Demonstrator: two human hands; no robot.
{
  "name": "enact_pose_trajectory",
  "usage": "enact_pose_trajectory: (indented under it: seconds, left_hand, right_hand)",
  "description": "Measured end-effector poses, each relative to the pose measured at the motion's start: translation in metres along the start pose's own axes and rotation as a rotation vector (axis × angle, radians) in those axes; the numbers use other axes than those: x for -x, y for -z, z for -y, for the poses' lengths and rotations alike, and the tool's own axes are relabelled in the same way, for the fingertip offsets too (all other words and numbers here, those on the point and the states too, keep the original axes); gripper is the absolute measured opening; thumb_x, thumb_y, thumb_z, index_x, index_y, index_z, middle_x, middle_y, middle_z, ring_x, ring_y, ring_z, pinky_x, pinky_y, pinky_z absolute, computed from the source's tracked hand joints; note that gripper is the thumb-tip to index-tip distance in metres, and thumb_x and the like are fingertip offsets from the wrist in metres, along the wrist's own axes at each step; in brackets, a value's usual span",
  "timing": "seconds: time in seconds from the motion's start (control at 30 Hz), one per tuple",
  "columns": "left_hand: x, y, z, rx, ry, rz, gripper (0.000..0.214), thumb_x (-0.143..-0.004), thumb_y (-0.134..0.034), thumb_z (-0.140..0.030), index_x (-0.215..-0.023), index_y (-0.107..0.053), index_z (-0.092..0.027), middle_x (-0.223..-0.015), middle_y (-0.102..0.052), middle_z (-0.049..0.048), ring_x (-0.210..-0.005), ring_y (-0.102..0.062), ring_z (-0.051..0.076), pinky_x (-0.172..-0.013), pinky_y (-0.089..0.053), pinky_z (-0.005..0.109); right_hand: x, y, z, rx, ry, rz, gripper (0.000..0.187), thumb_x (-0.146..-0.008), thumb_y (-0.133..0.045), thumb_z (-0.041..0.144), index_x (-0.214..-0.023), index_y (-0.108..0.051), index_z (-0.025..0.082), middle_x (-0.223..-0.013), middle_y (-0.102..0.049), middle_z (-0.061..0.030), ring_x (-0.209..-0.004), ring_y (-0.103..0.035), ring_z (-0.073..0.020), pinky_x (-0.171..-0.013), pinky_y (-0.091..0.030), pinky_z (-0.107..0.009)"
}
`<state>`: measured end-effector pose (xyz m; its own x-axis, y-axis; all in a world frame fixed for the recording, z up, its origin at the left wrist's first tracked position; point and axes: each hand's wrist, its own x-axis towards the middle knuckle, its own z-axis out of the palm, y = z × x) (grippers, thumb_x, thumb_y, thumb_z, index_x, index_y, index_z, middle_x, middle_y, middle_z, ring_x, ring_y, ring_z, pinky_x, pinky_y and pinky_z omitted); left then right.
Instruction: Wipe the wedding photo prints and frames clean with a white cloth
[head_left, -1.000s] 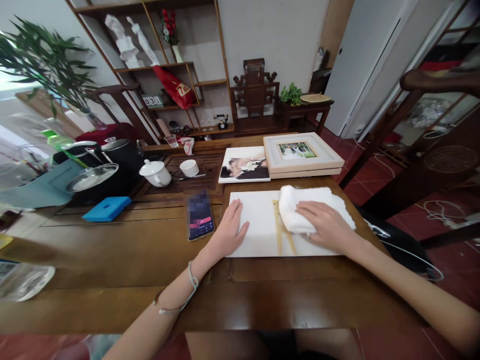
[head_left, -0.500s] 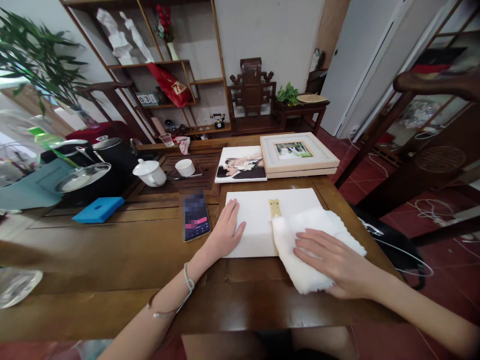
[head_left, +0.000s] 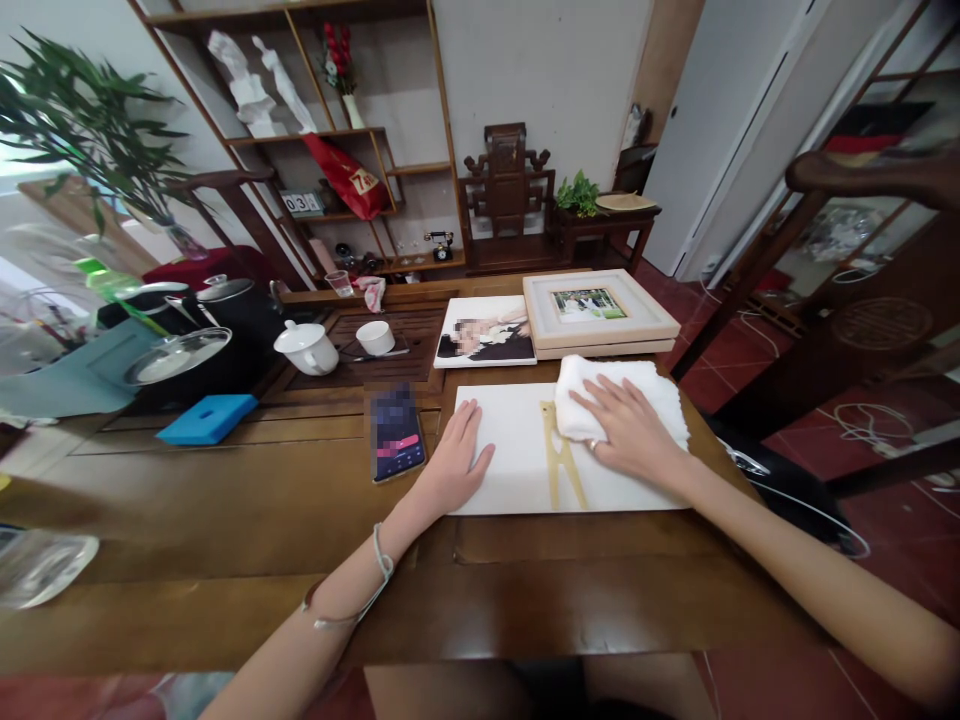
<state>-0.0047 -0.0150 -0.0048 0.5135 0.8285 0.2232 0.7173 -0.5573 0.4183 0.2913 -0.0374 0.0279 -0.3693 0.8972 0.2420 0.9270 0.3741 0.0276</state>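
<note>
A white panel (head_left: 517, 455) with a gold stand shape (head_left: 559, 465) lies face down on the wooden table (head_left: 225, 520). My left hand (head_left: 450, 465) rests flat on its left edge, fingers stretched out. My right hand (head_left: 626, 430) presses flat on a white cloth (head_left: 652, 395) lying over the panel's far right part. A ring shows on one finger of that hand.
A phone (head_left: 397, 435) lies just left of the panel. Behind it are a photo print (head_left: 486, 332) and a stacked picture frame (head_left: 600, 310). A tea tray with a white teapot (head_left: 307, 348) and cup (head_left: 375, 337), a blue block (head_left: 208, 418) and pots stand at the left.
My right hand slid the cloth toward me to the panel's near right corner, then back away to its far right part. My left hand stayed flat on the panel.
</note>
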Motion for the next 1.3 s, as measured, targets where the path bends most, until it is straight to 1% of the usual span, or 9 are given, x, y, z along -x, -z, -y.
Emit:
enact_pose_trajectory:
  seconds: [0.17, 0.33, 0.4, 0.5, 0.7, 0.83, 1.07, 1.17, 1.3]
  left_hand:
    - [0.000, -0.001, 0.000, -0.001, -0.015, -0.025, 0.057, -0.097, -0.039, -0.035, -0.147, -0.028, -0.010, -0.155, -0.029, 0.0218, -0.147, -0.022, 0.032, -0.119, -0.024, 0.053]
    - [0.001, -0.001, 0.001, -0.017, -0.021, -0.021, 0.057, -0.097, -0.039, -0.036, -0.147, -0.028, -0.010, -0.155, -0.029, 0.0214, -0.147, -0.022, 0.032, -0.119, -0.024, 0.053]
    - [0.001, 0.000, 0.000, -0.015, -0.013, -0.013, 0.058, -0.097, -0.038, -0.037, -0.147, -0.029, -0.009, -0.155, -0.029, 0.0218, -0.147, -0.021, 0.032, -0.119, -0.024, 0.052]
    - [0.000, 0.001, -0.001, -0.010, -0.003, 0.006, 0.058, -0.097, -0.038, -0.036, -0.146, -0.029, -0.006, -0.156, -0.027, 0.0227, -0.148, -0.020, 0.032, -0.120, -0.023, 0.051]
    - [0.000, 0.000, 0.000, 0.020, 0.003, -0.008, 0.058, -0.096, -0.040, -0.035, -0.146, -0.031, -0.008, -0.156, -0.028, 0.0219, -0.147, -0.021, 0.032, -0.120, -0.022, 0.052]
    - [0.000, -0.001, 0.002, 0.022, -0.008, -0.023, 0.057, -0.097, -0.039, -0.037, -0.146, -0.030, -0.010, -0.156, -0.029, 0.0211, -0.147, -0.022, 0.032, -0.119, -0.023, 0.052]
    - [0.000, -0.001, 0.001, 0.012, 0.004, -0.004, 0.059, -0.097, -0.039, -0.037, -0.146, -0.031, -0.007, -0.156, -0.028, 0.0219, -0.148, -0.019, 0.032, -0.120, -0.021, 0.050]
    - [0.000, -0.001, 0.003, 0.001, -0.006, 0.003, 0.059, -0.097, -0.038, -0.037, -0.147, -0.029, -0.006, -0.156, -0.027, 0.0222, -0.148, -0.018, 0.032, -0.120, -0.021, 0.051]
    - [0.000, -0.003, 0.005, 0.006, -0.034, -0.021, 0.058, -0.098, -0.039, -0.038, -0.148, -0.029, -0.010, -0.156, -0.028, 0.0208, -0.147, -0.021, 0.032, -0.119, -0.023, 0.052]
  right_hand:
    - [0.067, 0.020, 0.034, -0.050, 0.137, 0.024, 0.080, -0.063, -0.057, 0.015, -0.142, -0.045, 0.015, -0.149, -0.044, -0.0165, -0.141, -0.031, -0.0368, -0.113, -0.028, -0.059]
    - [0.109, 0.050, 0.028, -0.196, 0.231, 0.093, 0.087, -0.056, -0.056, 0.012, -0.141, -0.048, 0.028, -0.148, -0.047, -0.0053, -0.137, -0.040, -0.0319, -0.111, -0.038, -0.052]
    - [0.098, 0.054, 0.015, -0.242, 0.199, 0.154, 0.082, -0.058, -0.055, 0.012, -0.138, -0.053, 0.031, -0.145, -0.050, -0.0011, -0.133, -0.047, -0.0292, -0.109, -0.042, -0.048]
    - [0.058, 0.043, -0.008, -0.242, 0.092, 0.192, 0.071, -0.066, -0.054, 0.015, -0.136, -0.055, 0.024, -0.144, -0.051, -0.0053, -0.132, -0.048, -0.0286, -0.109, -0.042, -0.048]
    - [-0.010, 0.005, -0.026, -0.158, 0.034, 0.027, 0.070, -0.070, -0.054, 0.016, -0.140, -0.050, 0.014, -0.148, -0.045, -0.0149, -0.140, -0.036, -0.0315, -0.114, -0.028, -0.055]
    - [0.017, 0.011, -0.008, -0.149, 0.098, 0.072, 0.076, -0.067, -0.056, 0.014, -0.142, -0.048, 0.016, -0.151, -0.041, -0.0143, -0.142, -0.030, -0.0320, -0.115, -0.025, -0.057]
    - [0.105, 0.066, 0.026, -0.298, 0.172, 0.328, 0.096, -0.054, -0.050, 0.004, -0.146, -0.042, 0.029, -0.156, -0.033, -0.0026, -0.144, -0.027, -0.0296, -0.115, -0.030, -0.053]
    - [0.092, 0.068, 0.011, -0.362, 0.071, 0.424, 0.088, -0.059, -0.050, 0.007, -0.143, -0.046, 0.031, -0.153, -0.037, 0.0000, -0.141, -0.034, -0.0286, -0.115, -0.032, -0.051]
    - [0.034, 0.041, -0.004, -0.356, -0.114, 0.258, 0.075, -0.069, -0.050, 0.014, -0.143, -0.046, 0.018, -0.152, -0.040, -0.0074, -0.142, -0.031, -0.0304, -0.116, -0.025, -0.054]
